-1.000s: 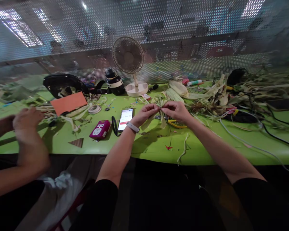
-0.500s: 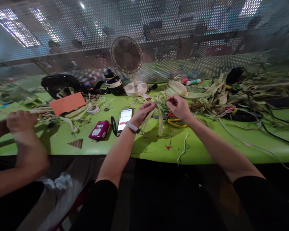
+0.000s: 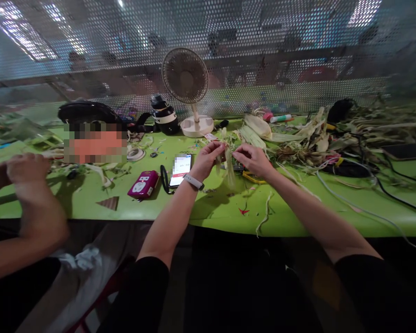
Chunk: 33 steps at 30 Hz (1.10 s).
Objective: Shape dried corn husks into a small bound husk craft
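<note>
My left hand [image 3: 208,159], a pale band on its wrist, pinches a bunch of corn husk strips [image 3: 230,173] near the top. The pale green strips hang down above the green table. Close against their right side is my right hand [image 3: 252,158], thumb and fingertips pressed together. Whatever lies between those fingertips is too small to make out. Just behind and below this hand, yellow-handled scissors [image 3: 253,178] show in part. A loose husk strip [image 3: 264,215] and a red scrap [image 3: 243,212] lie nearer the table's front edge.
Heaped husks [image 3: 298,138] cover the back right, with cables [image 3: 353,203] trailing forward. Left of my hands lie a lit phone [image 3: 180,170] and a magenta device [image 3: 143,185]. A fan [image 3: 196,126] and a bottle [image 3: 164,118] stand behind. A co-worker's hands [image 3: 27,169] are far left.
My right hand has moved left and slightly down, up to the husk strips. The strips have turned and hang closer together. My left hand still grips them.
</note>
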Each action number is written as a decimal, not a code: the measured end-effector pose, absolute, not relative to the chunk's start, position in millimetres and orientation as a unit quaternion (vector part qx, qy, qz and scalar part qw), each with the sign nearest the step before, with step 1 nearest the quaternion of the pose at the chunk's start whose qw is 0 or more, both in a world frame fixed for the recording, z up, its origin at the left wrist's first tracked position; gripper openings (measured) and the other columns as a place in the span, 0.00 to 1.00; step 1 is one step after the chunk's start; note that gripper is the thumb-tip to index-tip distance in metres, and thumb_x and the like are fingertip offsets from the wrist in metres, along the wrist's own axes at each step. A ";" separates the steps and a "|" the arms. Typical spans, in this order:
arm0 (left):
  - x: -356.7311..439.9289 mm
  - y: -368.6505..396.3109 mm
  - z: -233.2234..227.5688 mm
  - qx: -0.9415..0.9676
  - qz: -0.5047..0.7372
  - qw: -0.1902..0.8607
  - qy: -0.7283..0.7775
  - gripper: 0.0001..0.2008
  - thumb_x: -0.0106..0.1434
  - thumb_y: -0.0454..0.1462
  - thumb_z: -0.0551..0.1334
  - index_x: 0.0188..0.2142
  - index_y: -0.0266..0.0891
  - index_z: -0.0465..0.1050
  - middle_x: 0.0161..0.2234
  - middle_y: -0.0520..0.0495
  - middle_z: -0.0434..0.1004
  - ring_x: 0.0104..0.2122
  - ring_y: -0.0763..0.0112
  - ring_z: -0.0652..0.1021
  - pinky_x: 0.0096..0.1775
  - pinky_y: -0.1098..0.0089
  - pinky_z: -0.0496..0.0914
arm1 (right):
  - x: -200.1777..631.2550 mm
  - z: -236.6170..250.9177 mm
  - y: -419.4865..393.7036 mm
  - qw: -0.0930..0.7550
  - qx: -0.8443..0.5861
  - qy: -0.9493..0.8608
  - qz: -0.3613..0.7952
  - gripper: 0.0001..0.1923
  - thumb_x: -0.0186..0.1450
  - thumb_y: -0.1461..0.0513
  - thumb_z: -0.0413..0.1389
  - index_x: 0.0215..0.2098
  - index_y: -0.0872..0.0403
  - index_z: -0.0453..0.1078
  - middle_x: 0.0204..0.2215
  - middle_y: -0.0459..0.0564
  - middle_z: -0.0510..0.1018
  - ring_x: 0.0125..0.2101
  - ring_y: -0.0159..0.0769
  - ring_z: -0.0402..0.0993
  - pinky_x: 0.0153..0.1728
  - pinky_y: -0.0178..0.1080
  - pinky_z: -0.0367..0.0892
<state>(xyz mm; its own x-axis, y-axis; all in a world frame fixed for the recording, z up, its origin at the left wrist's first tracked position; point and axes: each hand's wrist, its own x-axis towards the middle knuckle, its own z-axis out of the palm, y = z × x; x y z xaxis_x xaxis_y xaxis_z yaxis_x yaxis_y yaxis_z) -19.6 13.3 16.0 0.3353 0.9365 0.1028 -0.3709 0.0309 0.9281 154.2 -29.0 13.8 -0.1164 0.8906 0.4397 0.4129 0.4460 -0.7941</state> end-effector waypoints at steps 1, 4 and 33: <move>-19.1 13.2 15.7 0.485 0.502 0.654 0.291 0.13 0.49 0.38 0.75 0.29 0.37 0.73 0.26 0.55 0.76 0.23 0.81 0.73 0.29 0.76 0.70 | 153.1 12.9 -29.2 0.472 -0.463 -0.707 0.251 0.14 0.62 0.52 0.57 0.29 0.55 0.70 0.24 0.45 0.71 0.25 0.30 0.62 0.28 0.35 0.58; -18.2 14.7 13.8 0.491 0.509 0.648 0.284 0.16 0.46 0.40 0.76 0.29 0.36 0.74 0.26 0.55 0.76 0.24 0.81 0.74 0.30 0.77 0.70 | 149.3 10.6 -29.9 0.453 -0.461 -0.721 0.248 0.16 0.59 0.51 0.59 0.27 0.55 0.68 0.23 0.45 0.72 0.24 0.29 0.62 0.28 0.35 0.58; -16.7 20.4 6.5 0.526 0.521 0.608 0.289 0.19 0.44 0.47 0.76 0.31 0.39 0.81 0.32 0.50 0.82 0.29 0.78 0.75 0.32 0.76 0.70 | 146.7 3.3 -27.4 0.462 -0.467 -0.715 0.240 0.09 0.58 0.57 0.58 0.27 0.54 0.68 0.24 0.46 0.72 0.25 0.32 0.66 0.30 0.37 0.61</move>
<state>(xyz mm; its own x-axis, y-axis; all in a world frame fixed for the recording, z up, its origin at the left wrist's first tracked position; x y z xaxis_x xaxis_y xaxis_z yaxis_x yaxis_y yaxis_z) -16.7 20.4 6.5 0.2908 0.9363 0.1970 -0.3295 -0.0953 0.9393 146.7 -27.4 3.3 -0.1386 0.8891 0.4361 0.4458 0.4493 -0.7742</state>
